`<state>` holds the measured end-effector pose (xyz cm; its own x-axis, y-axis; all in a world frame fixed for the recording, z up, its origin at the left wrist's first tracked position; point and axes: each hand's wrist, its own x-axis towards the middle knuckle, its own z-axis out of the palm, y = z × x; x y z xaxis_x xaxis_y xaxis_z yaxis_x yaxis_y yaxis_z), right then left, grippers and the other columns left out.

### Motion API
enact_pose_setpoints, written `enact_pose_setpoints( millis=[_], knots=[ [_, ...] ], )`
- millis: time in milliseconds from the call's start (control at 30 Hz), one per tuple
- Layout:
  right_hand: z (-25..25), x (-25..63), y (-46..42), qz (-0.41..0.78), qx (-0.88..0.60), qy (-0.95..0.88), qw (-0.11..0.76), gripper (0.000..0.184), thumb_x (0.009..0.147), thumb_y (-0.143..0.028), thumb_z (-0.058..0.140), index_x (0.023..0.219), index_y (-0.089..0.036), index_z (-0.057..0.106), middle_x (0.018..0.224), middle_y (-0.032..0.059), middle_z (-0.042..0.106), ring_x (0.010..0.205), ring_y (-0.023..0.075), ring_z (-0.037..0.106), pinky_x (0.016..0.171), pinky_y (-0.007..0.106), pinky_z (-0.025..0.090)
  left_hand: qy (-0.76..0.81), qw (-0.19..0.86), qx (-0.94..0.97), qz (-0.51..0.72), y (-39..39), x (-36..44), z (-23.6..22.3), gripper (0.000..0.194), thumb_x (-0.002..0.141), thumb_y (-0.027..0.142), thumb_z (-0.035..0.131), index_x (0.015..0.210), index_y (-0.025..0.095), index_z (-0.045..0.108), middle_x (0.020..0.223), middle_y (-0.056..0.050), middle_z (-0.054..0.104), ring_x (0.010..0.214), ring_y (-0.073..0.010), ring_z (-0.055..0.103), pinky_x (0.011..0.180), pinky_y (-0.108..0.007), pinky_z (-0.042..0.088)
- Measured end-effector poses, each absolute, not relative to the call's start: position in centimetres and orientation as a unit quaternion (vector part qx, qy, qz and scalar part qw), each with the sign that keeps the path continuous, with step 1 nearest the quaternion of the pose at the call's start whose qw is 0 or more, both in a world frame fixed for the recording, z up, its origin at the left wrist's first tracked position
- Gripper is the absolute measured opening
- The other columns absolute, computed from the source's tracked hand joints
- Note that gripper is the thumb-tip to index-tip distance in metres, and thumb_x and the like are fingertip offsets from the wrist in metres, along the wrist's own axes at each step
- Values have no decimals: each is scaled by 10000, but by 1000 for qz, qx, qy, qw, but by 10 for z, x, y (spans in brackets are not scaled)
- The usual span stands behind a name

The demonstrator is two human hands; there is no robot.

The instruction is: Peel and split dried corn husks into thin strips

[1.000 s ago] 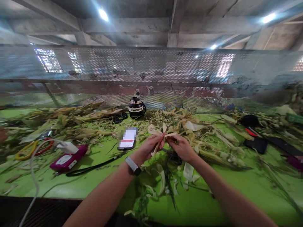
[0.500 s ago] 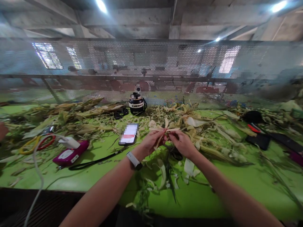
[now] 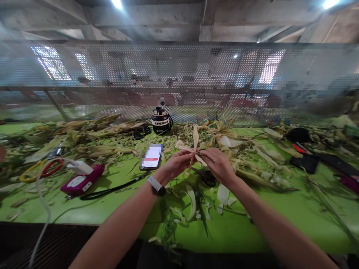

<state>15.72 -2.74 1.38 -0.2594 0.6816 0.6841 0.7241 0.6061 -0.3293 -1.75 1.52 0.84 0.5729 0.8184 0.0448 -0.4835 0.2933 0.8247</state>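
Pale strips of corn husk (image 3: 196,139) stick out in several directions between my hands, like petals, with one strip upright. My left hand (image 3: 178,164), with a grey watch band on its wrist, is closed with its fingertips pinching the husk from the left. From the right, my right hand (image 3: 219,166) is closed on the same husk piece, fingers bent around its base. The exact grip point is partly hidden by the fingers. Just below my right hand lie dark-handled scissors (image 3: 208,180). Curled husk scraps (image 3: 192,203) are scattered on the green table (image 3: 235,231) beneath.
A phone (image 3: 151,157), a magenta power bank (image 3: 82,181) with a white cable, and a black strap (image 3: 112,190) lie left. Behind stands a black bottle (image 3: 160,121). Husk piles (image 3: 106,130) spread along a perforated screen (image 3: 182,74). Another phone (image 3: 304,163) lies right.
The husk piece has turned between my fingers, so one strip now points straight up. My right hand has shifted slightly and its fingers have curled over more.
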Motion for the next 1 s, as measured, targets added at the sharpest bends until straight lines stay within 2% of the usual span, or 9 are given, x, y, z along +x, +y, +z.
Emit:
enact_pose_setpoints(
  millis=[200,367,433,600,667,833,1000],
  knots=[
    [19,161,-28,-113,-431,-787,427,287,903,-203,431,1074,-221,660,927,77,671,889,213,570,811,347,444,169,756,455,440,12,-20,10,192,567,119,784,721,137,670,730,-1,643,702,-97,589,686,-214,439],
    [21,167,-26,-155,-451,-759,443,313,876,-166,461,1071,-289,672,1099,50,638,1037,225,531,960,423,362,183,691,542,442,6,-16,15,229,600,112,779,791,145,658,779,-4,633,729,-94,576,739,-221,434],
    [20,169,-25,-168,-461,-745,451,307,868,-173,488,1060,-317,678,1160,37,612,1094,231,508,999,445,333,198,652,573,456,2,-15,18,260,595,116,783,817,155,653,797,-6,627,733,-99,567,737,-220,430],
    [17,172,-23,-158,-466,-744,453,306,858,-208,532,1100,-343,662,1268,26,551,1185,257,452,1022,464,317,238,520,644,508,-8,-13,23,161,591,84,769,691,156,667,773,-27,626,777,-126,544,786,-215,402],
    [18,172,-24,-156,-465,-740,460,298,865,-218,525,1092,-348,667,1264,31,554,1173,260,462,1011,465,330,240,518,640,514,-11,-12,24,172,598,58,750,704,164,665,771,-31,633,784,-139,558,804,-227,406],
    [24,168,-30,-164,-454,-733,479,307,869,-208,516,1077,-379,663,1242,14,561,1159,248,470,999,476,345,238,554,609,515,-16,-12,26,346,556,-25,732,838,165,672,856,-59,658,866,-169,593,869,-252,410],
    [25,168,-34,-194,-439,-729,488,306,862,-198,521,1065,-369,673,1253,15,551,1167,242,460,1009,470,342,222,520,638,523,-19,-12,26,347,522,-27,755,798,177,701,905,-75,662,952,-185,579,891,-257,413]
  ],
)
